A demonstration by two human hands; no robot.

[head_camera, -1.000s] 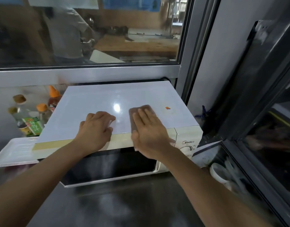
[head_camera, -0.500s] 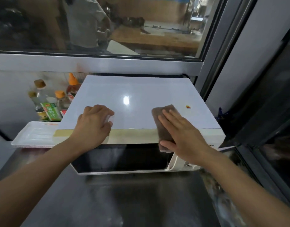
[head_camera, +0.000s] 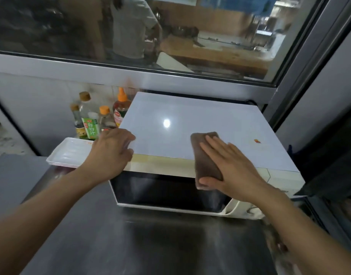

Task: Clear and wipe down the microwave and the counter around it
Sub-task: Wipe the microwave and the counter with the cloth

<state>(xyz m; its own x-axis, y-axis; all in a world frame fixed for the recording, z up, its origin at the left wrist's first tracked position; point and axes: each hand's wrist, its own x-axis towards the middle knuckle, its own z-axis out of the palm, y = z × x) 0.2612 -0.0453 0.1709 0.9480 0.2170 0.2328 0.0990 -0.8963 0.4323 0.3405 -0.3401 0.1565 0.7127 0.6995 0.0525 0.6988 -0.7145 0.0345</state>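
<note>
One glossy white microwave [head_camera: 190, 124] top.

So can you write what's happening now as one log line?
step: wiping microwave top | right hand: flat on cloth | left hand: rests on front-left corner
</note>
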